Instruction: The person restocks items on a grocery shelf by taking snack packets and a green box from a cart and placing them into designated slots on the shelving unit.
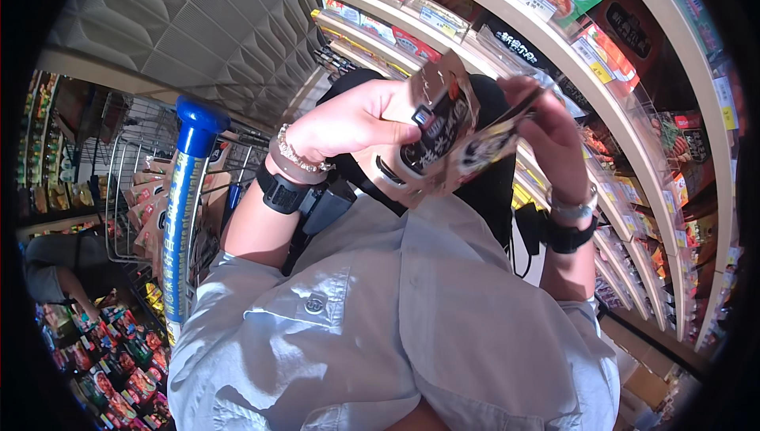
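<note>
My left hand [350, 119] pinches a brown food packet [442, 113] with a dark printed label, thumb across its front. Close beside it is another tan packet [490, 146], tilted and blurred, its face turned partly away. My right hand [555, 140] grips this second packet by its outer edge. The two packets overlap in front of my chest, and I cannot tell exactly how many are in the left hand. Bracelets and black straps circle both wrists.
Shelves [650, 152] of packaged food with price tags curve along the right. On the left stands a wire shopping cart [122, 193] with a blue handle [191, 193], holding several brown packets [148, 211]. Another person [56, 271] is beside a packed display [127, 365] at lower left.
</note>
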### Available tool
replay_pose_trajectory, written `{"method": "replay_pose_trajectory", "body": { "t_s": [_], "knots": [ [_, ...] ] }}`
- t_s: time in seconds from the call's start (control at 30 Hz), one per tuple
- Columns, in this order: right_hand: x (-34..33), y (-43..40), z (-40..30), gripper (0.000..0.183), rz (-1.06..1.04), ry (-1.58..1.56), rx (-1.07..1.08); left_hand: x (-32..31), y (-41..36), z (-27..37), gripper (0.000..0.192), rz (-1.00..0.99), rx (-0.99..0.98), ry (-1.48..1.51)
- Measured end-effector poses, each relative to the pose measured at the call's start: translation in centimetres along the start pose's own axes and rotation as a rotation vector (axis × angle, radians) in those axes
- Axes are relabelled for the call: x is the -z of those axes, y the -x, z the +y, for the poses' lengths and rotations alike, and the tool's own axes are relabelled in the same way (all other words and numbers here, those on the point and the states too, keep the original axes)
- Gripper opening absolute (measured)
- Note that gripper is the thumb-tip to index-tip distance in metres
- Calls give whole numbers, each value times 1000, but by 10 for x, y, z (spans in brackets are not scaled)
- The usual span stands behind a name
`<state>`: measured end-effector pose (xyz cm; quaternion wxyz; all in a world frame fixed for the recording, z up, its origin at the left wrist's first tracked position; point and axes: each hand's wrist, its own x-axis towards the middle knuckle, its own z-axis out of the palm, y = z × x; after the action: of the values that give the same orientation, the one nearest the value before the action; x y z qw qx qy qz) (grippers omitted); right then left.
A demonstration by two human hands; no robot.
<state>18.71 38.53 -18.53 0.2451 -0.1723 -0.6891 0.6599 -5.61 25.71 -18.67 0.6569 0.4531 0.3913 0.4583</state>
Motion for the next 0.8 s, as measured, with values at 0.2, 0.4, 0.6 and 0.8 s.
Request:
{"method": "replay_pose_trajectory", "body": {
  "t_s": [0.2,0.4,0.6,0.8],
  "knots": [
    [-25,-13,14,36,-279,-72,-134,-5,3,10,56,-49,84,-247],
    [-34,2,28,38,-116,-117,-134,-12,6,8,50,157,-126,-389],
    [-32,13,36,36,-47,-144,-124,-18,1,7,50,109,-36,-323],
    [-35,4,30,34,-36,-663,39,-32,-10,13,66,-148,-174,348]
  ]
}}
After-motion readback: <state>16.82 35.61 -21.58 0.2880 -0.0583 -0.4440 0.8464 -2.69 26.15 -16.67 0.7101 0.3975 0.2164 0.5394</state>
